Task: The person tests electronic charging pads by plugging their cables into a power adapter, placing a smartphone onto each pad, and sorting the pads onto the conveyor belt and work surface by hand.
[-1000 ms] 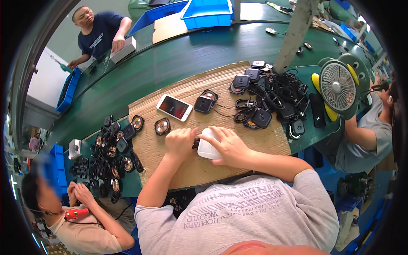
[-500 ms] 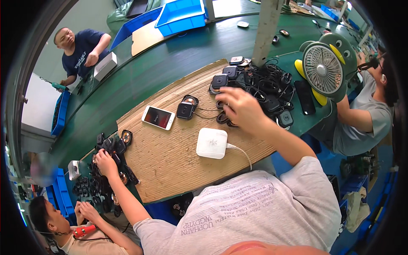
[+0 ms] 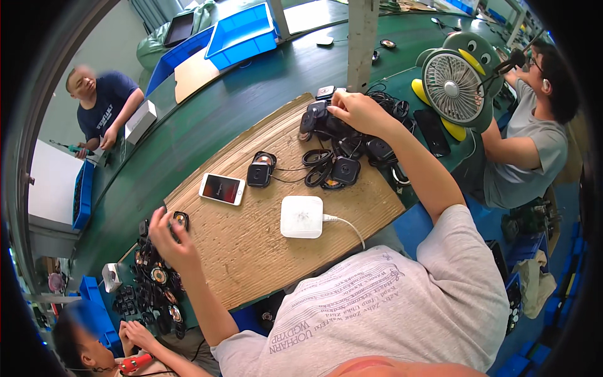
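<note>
My left hand (image 3: 174, 244) is raised above the left edge of the cardboard, fingers apart and holding nothing. Beside and below it lies a heap of black parts (image 3: 152, 270), some showing round copper-coloured coils. My right hand (image 3: 364, 113) reaches to the far end of the cardboard, its fingers bent down and closed around a black square puck (image 3: 319, 112) in a cluster; the fingertips are partly hidden. Nearer me, another black square puck (image 3: 345, 171) lies by coiled black cable (image 3: 318, 166). Left of it rests a puck (image 3: 260, 173) with its cable trailing right.
On the cardboard (image 3: 251, 257) are a white phone (image 3: 222, 189) and a white square box (image 3: 301, 217) with a cable. A post (image 3: 362, 47), a dark phone (image 3: 431, 132) and a penguin-shaped fan (image 3: 451, 88) stand or lie farther right. Co-workers sit on both sides; another is across the green table.
My left hand has lifted off the left heap and opened. My right hand has moved farther away onto the pucks, uncovering a puck and coiled cable. The view has shifted slightly.
</note>
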A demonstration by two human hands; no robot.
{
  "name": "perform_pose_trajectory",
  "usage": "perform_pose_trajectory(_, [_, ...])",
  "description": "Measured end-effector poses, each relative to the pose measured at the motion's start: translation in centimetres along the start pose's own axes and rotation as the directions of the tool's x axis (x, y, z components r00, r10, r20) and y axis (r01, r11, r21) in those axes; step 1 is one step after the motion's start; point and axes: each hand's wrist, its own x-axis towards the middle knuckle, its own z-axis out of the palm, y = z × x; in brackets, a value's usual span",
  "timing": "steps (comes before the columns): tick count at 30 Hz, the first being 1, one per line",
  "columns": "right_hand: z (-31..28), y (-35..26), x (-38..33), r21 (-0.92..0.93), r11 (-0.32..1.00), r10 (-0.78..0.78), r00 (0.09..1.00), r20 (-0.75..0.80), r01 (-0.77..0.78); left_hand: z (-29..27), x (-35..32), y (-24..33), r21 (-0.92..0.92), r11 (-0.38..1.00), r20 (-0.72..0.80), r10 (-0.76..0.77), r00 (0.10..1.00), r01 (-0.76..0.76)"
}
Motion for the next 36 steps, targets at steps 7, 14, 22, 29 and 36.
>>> perform_pose_trajectory(7, [0.6,-9.5,-0.2,0.197,0.956,-0.193,0.971,-0.138,0.218,4.0,0.2,9.0,-0.68,0.103,0.731,0.022,0.682,0.726])
perform_pose_trajectory(14, [6.4,-11.3,-5.1,0.207,0.829,-0.551,0.822,0.142,0.52,8.2,-0.5,10.4,-0.207,-0.644,0.921,0.126,0.37,0.736])
perform_pose_trajectory(22, [11.0,-6.9,-3.6,0.094,0.859,-0.485,0.858,-0.17,0.504,8.8,-4.0,6.9,-0.422,-0.293,0.903,-0.05,0.427,0.858])
perform_pose_trajectory(29, [13.5,-7.7,-3.5,-0.2,0.666,-0.742,0.664,-0.089,0.718,9.4,-3.5,6.5,-0.377,-0.022,0.915,-0.161,0.369,0.926])
perform_pose_trajectory(36, [14.7,-7.0,-3.1,-0.113,0.762,-0.644,0.728,-0.237,0.638,11.5,-5.1,5.7,-0.436,-0.035,0.882,-0.214,0.42,0.899])
